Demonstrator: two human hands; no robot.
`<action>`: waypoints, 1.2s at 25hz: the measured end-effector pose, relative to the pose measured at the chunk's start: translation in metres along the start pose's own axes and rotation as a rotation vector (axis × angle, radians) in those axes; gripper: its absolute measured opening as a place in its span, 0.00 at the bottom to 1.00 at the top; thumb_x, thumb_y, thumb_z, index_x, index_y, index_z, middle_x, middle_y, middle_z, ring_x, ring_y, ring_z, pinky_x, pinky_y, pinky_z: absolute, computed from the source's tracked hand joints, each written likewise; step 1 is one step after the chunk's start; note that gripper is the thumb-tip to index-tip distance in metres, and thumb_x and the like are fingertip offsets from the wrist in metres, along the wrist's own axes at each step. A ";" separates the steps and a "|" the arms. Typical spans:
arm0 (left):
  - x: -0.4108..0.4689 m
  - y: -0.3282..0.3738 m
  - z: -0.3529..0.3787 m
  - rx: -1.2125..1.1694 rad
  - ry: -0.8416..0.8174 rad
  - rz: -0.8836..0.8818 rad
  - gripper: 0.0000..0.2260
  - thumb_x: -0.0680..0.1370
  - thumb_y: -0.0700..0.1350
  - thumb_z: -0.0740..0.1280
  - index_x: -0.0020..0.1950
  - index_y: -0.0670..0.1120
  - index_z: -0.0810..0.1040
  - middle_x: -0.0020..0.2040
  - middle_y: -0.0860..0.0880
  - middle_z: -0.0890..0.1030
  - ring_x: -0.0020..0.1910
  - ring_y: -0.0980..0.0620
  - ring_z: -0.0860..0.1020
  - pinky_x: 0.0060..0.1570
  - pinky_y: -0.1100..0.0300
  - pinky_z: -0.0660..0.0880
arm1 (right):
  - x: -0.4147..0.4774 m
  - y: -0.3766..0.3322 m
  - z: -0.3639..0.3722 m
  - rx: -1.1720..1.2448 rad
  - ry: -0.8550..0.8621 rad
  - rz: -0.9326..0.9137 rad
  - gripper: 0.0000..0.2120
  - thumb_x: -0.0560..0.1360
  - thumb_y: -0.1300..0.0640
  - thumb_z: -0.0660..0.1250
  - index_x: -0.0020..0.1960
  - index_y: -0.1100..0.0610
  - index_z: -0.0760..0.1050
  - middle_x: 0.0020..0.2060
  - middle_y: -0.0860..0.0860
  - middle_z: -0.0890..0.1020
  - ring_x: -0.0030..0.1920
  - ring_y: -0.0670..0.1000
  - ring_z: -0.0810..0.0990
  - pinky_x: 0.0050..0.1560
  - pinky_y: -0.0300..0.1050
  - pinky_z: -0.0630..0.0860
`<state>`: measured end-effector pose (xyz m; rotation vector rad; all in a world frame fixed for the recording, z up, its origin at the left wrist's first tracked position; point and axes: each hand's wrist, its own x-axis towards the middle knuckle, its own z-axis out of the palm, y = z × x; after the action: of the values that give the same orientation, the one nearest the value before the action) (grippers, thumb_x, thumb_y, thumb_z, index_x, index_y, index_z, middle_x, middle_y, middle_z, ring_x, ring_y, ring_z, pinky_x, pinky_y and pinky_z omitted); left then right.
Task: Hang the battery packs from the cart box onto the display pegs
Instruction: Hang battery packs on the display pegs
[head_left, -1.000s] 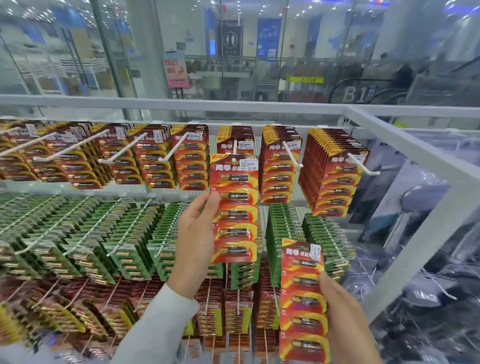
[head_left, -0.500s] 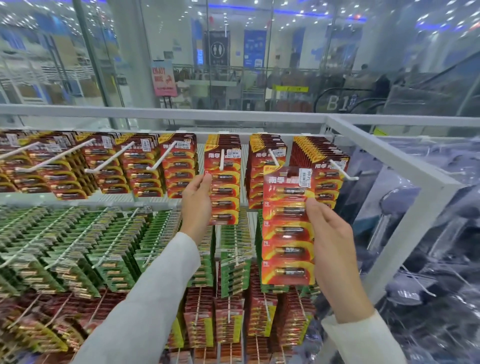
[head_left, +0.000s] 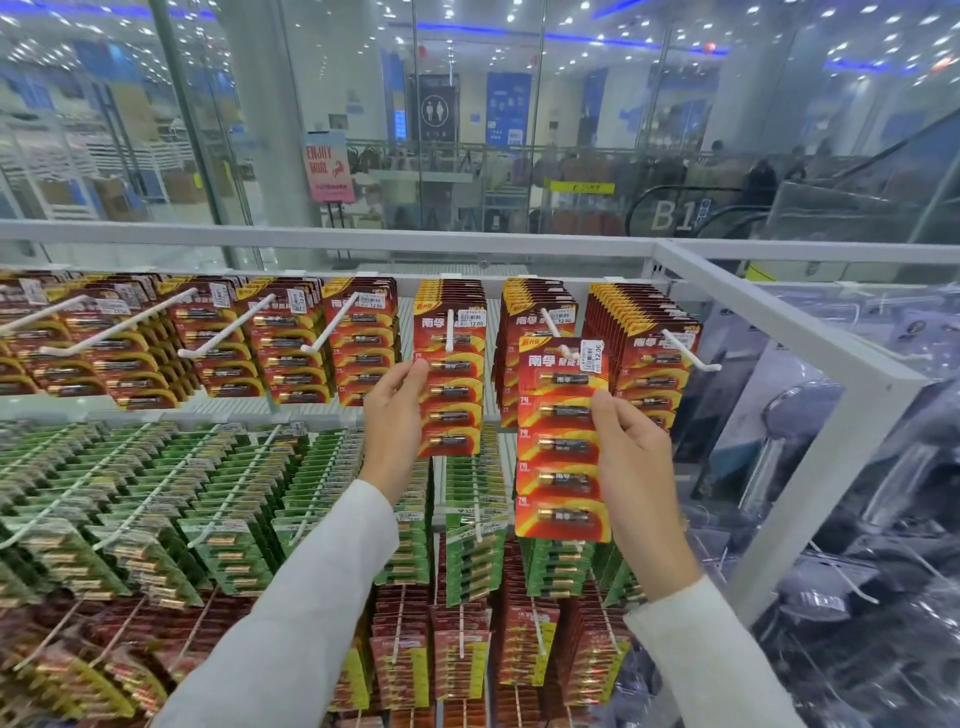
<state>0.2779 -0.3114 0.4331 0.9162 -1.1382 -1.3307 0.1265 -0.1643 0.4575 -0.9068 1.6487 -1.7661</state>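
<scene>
The right hand (head_left: 634, 457), fingers clamped on the edge of a red battery pack (head_left: 561, 441), now holds it at the tip of a top-row peg (head_left: 551, 323) instead of low down, while the left hand (head_left: 397, 410) pinches the hung pack (head_left: 452, 387) alongside, so threading appears next

Bare left hand (head_left: 395, 410), bare right hand (head_left: 636, 457), long white left sleeve (head_left: 311, 597), matching right sleeve (head_left: 711, 660), plain cuffs at the wrists, fabric seemingly smooth knit
</scene>
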 end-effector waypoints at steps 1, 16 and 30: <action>0.000 0.001 0.000 -0.003 0.007 -0.006 0.10 0.86 0.49 0.64 0.57 0.46 0.83 0.47 0.48 0.89 0.45 0.45 0.88 0.40 0.51 0.85 | 0.011 0.005 0.005 -0.026 0.014 -0.025 0.20 0.84 0.41 0.58 0.47 0.53 0.80 0.44 0.58 0.85 0.46 0.64 0.85 0.48 0.65 0.82; 0.012 -0.009 -0.020 0.126 0.037 0.080 0.09 0.83 0.51 0.68 0.59 0.49 0.84 0.52 0.52 0.88 0.53 0.49 0.86 0.55 0.45 0.84 | 0.101 0.040 0.033 -0.170 0.125 -0.126 0.15 0.85 0.45 0.59 0.52 0.53 0.79 0.36 0.46 0.77 0.34 0.45 0.74 0.35 0.41 0.68; -0.100 -0.097 -0.065 0.114 -0.104 -0.148 0.07 0.84 0.45 0.67 0.58 0.48 0.83 0.51 0.53 0.88 0.51 0.51 0.86 0.52 0.58 0.81 | -0.063 0.144 -0.053 -0.281 0.198 0.084 0.10 0.83 0.57 0.65 0.64 0.51 0.78 0.57 0.39 0.81 0.57 0.34 0.78 0.55 0.29 0.73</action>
<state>0.3264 -0.2260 0.3139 1.0408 -1.2567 -1.4589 0.1172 -0.0959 0.3063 -0.7877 2.0707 -1.6369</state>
